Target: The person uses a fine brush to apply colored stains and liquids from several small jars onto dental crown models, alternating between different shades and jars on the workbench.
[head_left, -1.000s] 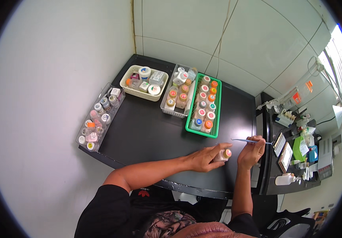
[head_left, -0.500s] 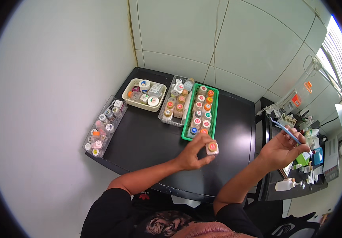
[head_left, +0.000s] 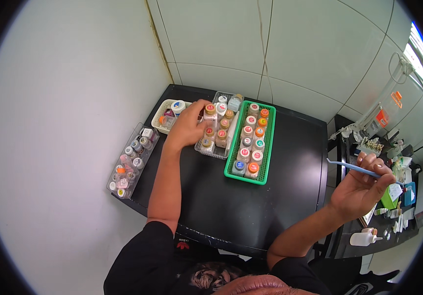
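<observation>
My left hand (head_left: 187,129) grips a small bottle of pinkish powder (head_left: 210,117) with a gold-rimmed cap, at the left side of the clear plastic basket (head_left: 237,98) crowded with similar bottles. Part of the cream basket (head_left: 161,106), holding jars, is hidden behind that hand. My right hand (head_left: 356,187) is raised at the right, closed on a thin blue tool (head_left: 351,166) with a bent tip. Beside the clear basket, a green basket (head_left: 266,174) holds two rows of bottles with coloured caps.
A clear organizer (head_left: 141,127) of small jars lies along the left of the black table (head_left: 290,152). White and tiled walls enclose its left and back. A side counter (head_left: 349,228) at the right carries a white squeeze bottle (head_left: 364,239), small boxes and an arm-mounted fixture.
My left hand, with the bottle, has moved from the table's front middle up and left to the clear basket. My right hand has lifted and shifted right, still holding the blue tool.
</observation>
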A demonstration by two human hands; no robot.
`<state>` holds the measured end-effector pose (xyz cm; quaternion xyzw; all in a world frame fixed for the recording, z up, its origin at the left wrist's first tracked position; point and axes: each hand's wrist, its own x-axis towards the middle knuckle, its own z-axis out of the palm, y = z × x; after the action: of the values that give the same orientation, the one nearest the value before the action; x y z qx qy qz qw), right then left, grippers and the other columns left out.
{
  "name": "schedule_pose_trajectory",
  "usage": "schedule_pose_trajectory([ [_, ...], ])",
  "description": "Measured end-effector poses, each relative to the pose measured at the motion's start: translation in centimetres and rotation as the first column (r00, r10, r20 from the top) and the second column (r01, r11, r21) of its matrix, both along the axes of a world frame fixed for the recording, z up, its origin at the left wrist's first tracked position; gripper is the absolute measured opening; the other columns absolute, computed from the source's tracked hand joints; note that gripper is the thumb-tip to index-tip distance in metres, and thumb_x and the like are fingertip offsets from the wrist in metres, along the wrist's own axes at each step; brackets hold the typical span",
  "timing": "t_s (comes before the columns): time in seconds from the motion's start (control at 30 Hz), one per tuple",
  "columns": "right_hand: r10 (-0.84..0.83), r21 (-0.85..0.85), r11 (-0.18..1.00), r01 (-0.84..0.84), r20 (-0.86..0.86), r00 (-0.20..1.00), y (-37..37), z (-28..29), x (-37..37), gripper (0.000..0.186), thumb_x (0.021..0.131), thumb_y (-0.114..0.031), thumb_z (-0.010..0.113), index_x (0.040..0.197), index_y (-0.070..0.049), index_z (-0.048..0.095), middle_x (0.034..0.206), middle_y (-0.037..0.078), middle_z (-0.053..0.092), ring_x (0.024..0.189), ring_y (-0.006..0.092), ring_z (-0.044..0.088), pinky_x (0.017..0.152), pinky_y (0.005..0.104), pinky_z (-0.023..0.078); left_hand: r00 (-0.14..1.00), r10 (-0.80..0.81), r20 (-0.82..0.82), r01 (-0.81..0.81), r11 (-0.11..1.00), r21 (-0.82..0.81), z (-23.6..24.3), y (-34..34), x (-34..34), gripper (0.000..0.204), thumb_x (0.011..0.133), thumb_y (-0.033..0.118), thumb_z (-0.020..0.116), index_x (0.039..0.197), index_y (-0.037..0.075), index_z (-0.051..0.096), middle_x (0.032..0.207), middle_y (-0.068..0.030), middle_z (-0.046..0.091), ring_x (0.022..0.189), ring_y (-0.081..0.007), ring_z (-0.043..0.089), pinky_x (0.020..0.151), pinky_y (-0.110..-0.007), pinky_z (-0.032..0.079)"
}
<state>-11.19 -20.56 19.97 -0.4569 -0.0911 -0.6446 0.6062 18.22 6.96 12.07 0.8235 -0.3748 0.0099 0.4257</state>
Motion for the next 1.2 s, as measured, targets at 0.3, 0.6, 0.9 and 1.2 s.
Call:
schedule_pose_trajectory([
  [0.3, 0.050, 0.081, 0.996, -0.048, -0.021, 0.999, -0.9, -0.5, 0.6, 0.044, 0.114, -0.041, 0.049, 0.095, -0.005, 0.064, 0.083, 0.004, 0.051, 0.080, 0.0183, 0.043, 0.077, 0.0359, 0.036, 0.994, 0.073, -0.078, -0.066, 0.993, 0.095, -2.6, -1.7, 1.9, 0.043, 0.087, -0.004, 0.072, 0.126, 0.005, 0.057, 0.119, -0.0162, 0.070, 0.112, -0.0373, 0.068, 0.096, -0.044, 0.055],
  [0.6, 0.104, 0.037, 0.994, -0.100, -0.122, 0.987, 0.5, -0.9, 2.4, 0.041, 0.114, -0.039, 0.049, 0.096, -0.005, 0.063, 0.083, 0.004, 0.049, 0.079, 0.0181, 0.043, 0.079, 0.0378, 0.039, 0.994, 0.069, -0.084, -0.060, 0.992, 0.109, -2.9, -1.6, 1.9, 0.046, 0.084, -0.004, 0.075, 0.125, 0.007, 0.059, 0.124, -0.0161, 0.061, 0.114, -0.0362, 0.067, 0.098, -0.044, 0.057],
  [0.9, 0.120, -0.029, 0.992, -0.126, -0.147, 0.982, 2.0, -0.9, 3.6, 0.039, 0.115, -0.035, 0.048, 0.094, -0.005, 0.061, 0.079, 0.004, 0.051, 0.076, 0.0177, 0.043, 0.076, 0.0377, 0.037, 0.923, 0.122, 0.364, -0.203, 0.960, 0.191, -3.2, -3.8, -0.4, 0.030, 0.081, 0.011, 0.084, 0.109, 0.017, 0.076, 0.148, -0.0167, 0.046, 0.150, -0.0469, 0.030, 0.114, -0.056, 0.040],
  [1.2, 0.137, -0.044, 0.988, -0.145, -0.152, 0.979, 2.2, -0.8, 3.7, 0.039, 0.115, -0.034, 0.047, 0.093, -0.005, 0.060, 0.077, 0.004, 0.050, 0.075, 0.0176, 0.041, 0.074, 0.0369, 0.035, 0.906, 0.077, 0.416, -0.217, 0.929, 0.300, -4.4, -4.0, 0.1, 0.034, 0.085, 0.011, 0.081, 0.116, 0.025, 0.079, 0.170, -0.0203, 0.027, 0.161, -0.0521, 0.001, 0.125, -0.069, 0.017],
])
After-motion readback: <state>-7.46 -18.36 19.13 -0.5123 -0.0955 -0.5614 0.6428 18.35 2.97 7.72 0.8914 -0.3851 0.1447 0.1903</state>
